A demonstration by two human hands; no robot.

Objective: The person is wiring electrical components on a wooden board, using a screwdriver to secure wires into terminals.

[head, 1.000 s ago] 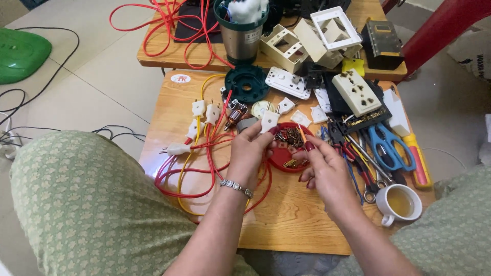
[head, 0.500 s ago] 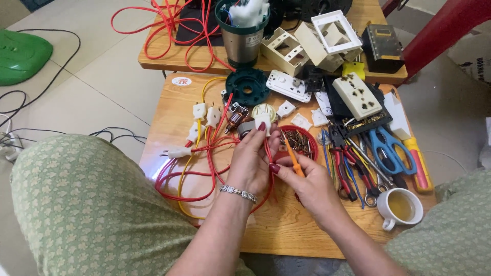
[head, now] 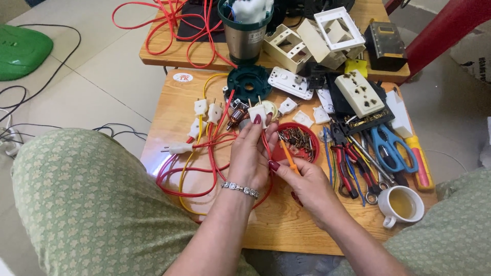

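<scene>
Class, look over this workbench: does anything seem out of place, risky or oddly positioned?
Yes: the white cup of tea stands at the wooden table's near edge, beside the pliers, among electrical parts. The left hand holds a white plug; the right hand an orange screwdriver.

Round red-and-white sticker (head: 182,77) at the wooden table's (head: 286,230) far-left corner.

A low wooden worktop (head: 286,230) carries red and yellow wires (head: 192,171), white plugs (head: 207,110) and a red screw dish (head: 299,143). Blue scissors (head: 391,151), pliers (head: 345,163), a white socket (head: 360,94) and a teacup (head: 401,204) lie at its right.
</scene>
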